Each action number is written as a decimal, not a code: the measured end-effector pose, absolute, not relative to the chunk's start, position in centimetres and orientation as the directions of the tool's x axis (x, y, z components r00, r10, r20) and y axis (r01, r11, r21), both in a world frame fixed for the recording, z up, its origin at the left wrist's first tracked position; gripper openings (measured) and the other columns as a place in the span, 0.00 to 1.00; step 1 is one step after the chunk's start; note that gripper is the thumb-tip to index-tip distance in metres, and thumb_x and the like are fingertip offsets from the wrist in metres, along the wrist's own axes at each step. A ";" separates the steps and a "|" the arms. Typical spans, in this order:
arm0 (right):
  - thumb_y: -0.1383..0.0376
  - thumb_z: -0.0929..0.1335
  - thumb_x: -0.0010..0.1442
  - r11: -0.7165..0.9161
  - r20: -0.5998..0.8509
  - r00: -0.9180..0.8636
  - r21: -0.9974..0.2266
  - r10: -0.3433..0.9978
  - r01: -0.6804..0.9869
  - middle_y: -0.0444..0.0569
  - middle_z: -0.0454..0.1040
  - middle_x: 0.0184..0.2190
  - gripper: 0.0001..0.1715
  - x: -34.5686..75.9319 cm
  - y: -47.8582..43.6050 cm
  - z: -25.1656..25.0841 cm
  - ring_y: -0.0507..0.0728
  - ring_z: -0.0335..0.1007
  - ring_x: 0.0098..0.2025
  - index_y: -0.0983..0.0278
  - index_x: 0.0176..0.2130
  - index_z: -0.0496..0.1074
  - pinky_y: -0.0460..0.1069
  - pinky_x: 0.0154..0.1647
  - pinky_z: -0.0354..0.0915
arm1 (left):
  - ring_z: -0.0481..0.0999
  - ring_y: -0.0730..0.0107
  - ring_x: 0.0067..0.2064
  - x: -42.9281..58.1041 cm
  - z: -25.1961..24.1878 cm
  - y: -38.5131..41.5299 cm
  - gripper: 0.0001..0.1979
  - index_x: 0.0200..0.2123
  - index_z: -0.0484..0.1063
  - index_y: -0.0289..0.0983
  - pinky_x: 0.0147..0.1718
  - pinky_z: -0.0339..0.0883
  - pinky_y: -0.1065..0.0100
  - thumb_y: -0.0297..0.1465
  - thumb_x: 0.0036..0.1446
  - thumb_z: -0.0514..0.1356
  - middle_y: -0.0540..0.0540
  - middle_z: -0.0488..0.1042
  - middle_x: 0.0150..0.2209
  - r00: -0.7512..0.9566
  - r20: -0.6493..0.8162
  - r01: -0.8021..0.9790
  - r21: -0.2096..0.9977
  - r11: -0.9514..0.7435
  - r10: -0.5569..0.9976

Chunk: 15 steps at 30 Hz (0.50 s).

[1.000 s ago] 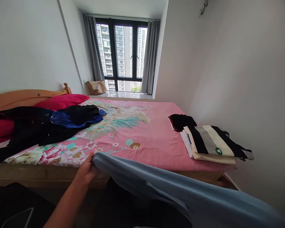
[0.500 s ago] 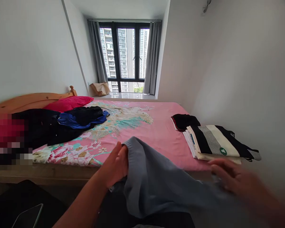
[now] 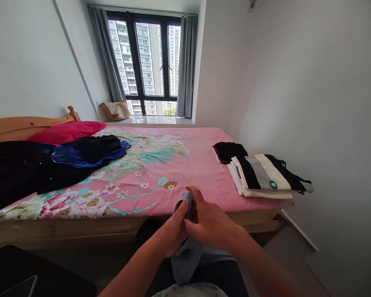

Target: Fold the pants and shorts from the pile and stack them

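A grey-blue garment (image 3: 187,258) is gathered between my two hands and hangs down over my lap. My left hand (image 3: 174,231) is closed on its bunched upper part, thumb on top. Close against it, my right hand (image 3: 212,225) grips the same bunched cloth from the other side. Most of the fingers and much of the fabric between them are hidden, so the kind of garment does not show. Both hands are just in front of the near edge of the bed (image 3: 200,173).
Folded clothes (image 3: 262,177) are stacked at the bed's right, with a dark folded garment (image 3: 230,152) behind. A heap of black and blue clothes (image 3: 89,154) lies at the left, near a red pillow (image 3: 69,131). A phone (image 3: 20,288) rests on a black surface at lower left.
My right hand has come in from the far right to meet my left. The garment, stretched out to the right before, is now bunched between them. The view has shifted right.
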State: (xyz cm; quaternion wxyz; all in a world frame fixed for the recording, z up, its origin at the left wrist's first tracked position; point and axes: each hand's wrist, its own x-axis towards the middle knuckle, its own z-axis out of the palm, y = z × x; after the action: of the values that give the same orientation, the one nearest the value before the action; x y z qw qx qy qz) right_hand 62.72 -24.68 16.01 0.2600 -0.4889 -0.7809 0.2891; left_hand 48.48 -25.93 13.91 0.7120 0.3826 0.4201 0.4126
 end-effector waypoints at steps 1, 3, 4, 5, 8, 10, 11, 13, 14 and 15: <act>0.64 0.65 0.53 0.386 0.146 -0.403 -0.685 0.904 0.618 0.46 0.73 0.37 0.37 62.7 -24.8 16.0 0.56 0.68 0.32 0.57 0.60 0.52 0.46 0.30 0.54 | 0.72 0.57 0.49 48.9 13.8 -25.9 0.25 0.47 0.72 0.37 0.44 0.67 0.61 0.49 0.58 0.51 0.43 0.76 0.38 0.382 -0.238 -0.287 0.888 0.360 0.893; 0.68 0.63 0.52 0.418 0.201 -0.385 -0.642 0.901 0.643 0.47 0.73 0.39 0.30 62.7 -24.6 15.9 0.55 0.68 0.35 0.57 0.55 0.60 0.47 0.32 0.54 | 0.72 0.60 0.48 49.4 13.8 -25.8 0.26 0.48 0.71 0.39 0.45 0.66 0.63 0.50 0.57 0.51 0.44 0.76 0.40 0.462 -0.145 -0.303 0.901 0.309 0.875; 0.70 0.62 0.52 0.415 0.214 -0.369 -0.640 0.904 0.646 0.47 0.73 0.38 0.26 62.7 -24.4 15.7 0.55 0.68 0.35 0.58 0.51 0.63 0.46 0.33 0.54 | 0.71 0.61 0.48 49.4 13.8 -25.7 0.24 0.48 0.72 0.39 0.44 0.66 0.65 0.49 0.57 0.54 0.45 0.75 0.41 0.484 -0.113 -0.296 0.912 0.284 0.868; 0.71 0.61 0.51 0.407 0.220 -0.353 -0.647 0.909 0.645 0.46 0.73 0.35 0.22 62.9 -24.1 15.5 0.54 0.67 0.34 0.59 0.47 0.65 0.46 0.33 0.54 | 0.71 0.62 0.48 49.0 13.8 -25.6 0.22 0.47 0.72 0.38 0.43 0.66 0.67 0.47 0.55 0.57 0.45 0.75 0.41 0.486 -0.094 -0.274 0.928 0.253 0.869; 0.72 0.59 0.50 0.359 0.239 -0.271 -0.696 0.932 0.622 0.41 0.67 0.25 0.15 63.8 -23.0 14.8 0.52 0.62 0.28 0.60 0.38 0.66 0.46 0.30 0.53 | 0.72 0.66 0.37 46.4 12.5 -24.8 0.19 0.36 0.76 0.34 0.30 0.65 0.72 0.44 0.49 0.63 0.45 0.75 0.34 0.329 -0.132 -0.168 0.966 0.196 0.935; 0.70 0.57 0.51 0.300 0.239 -0.182 -0.769 0.954 0.565 0.39 0.61 0.21 0.13 64.7 -22.5 14.4 0.51 0.57 0.23 0.60 0.36 0.65 0.45 0.27 0.52 | 0.70 0.69 0.30 43.9 10.3 -24.0 0.20 0.29 0.75 0.33 0.23 0.61 0.73 0.46 0.48 0.62 0.45 0.74 0.29 0.080 -0.192 -0.128 0.971 0.201 0.978; 0.70 0.57 0.52 0.260 0.220 -0.139 -0.816 0.966 0.516 0.38 0.58 0.19 0.12 65.1 -22.3 14.2 0.50 0.54 0.22 0.60 0.36 0.64 0.45 0.25 0.51 | 0.69 0.71 0.29 42.7 8.9 -23.7 0.19 0.28 0.74 0.34 0.22 0.61 0.73 0.46 0.47 0.62 0.46 0.73 0.28 -0.044 -0.225 -0.126 0.968 0.218 0.973; 0.67 0.58 0.52 0.191 0.174 -0.079 -0.894 0.982 0.404 0.36 0.53 0.18 0.10 65.8 -22.0 13.8 0.50 0.50 0.19 0.60 0.35 0.63 0.45 0.21 0.49 | 0.70 0.71 0.29 40.9 6.0 -23.5 0.14 0.30 0.74 0.35 0.25 0.62 0.73 0.39 0.42 0.65 0.48 0.73 0.28 -0.156 -0.309 -0.108 0.949 0.295 0.938; 0.66 0.58 0.51 0.175 0.166 -0.056 -0.916 0.984 0.361 0.36 0.52 0.17 0.09 66.0 -22.0 13.6 0.50 0.49 0.19 0.60 0.35 0.63 0.44 0.20 0.48 | 0.70 0.70 0.30 40.4 4.6 -23.7 0.13 0.32 0.74 0.34 0.26 0.63 0.72 0.35 0.40 0.66 0.47 0.74 0.29 -0.142 -0.355 -0.094 0.934 0.344 0.924; 0.65 0.59 0.51 0.173 0.169 -0.039 -0.928 0.985 0.330 0.36 0.51 0.17 0.09 66.2 -21.9 13.4 0.49 0.48 0.19 0.60 0.35 0.63 0.44 0.20 0.48 | 0.71 0.69 0.31 40.2 3.5 -24.0 0.13 0.33 0.75 0.34 0.28 0.64 0.71 0.31 0.39 0.65 0.46 0.75 0.30 -0.073 -0.399 -0.087 0.916 0.393 0.914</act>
State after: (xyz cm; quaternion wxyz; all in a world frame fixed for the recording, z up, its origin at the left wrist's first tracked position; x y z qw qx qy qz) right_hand 66.23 -21.89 13.39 0.4476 -0.5291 -0.6212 0.3657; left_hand 40.22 -23.97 3.45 0.5853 0.3478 0.5948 0.4274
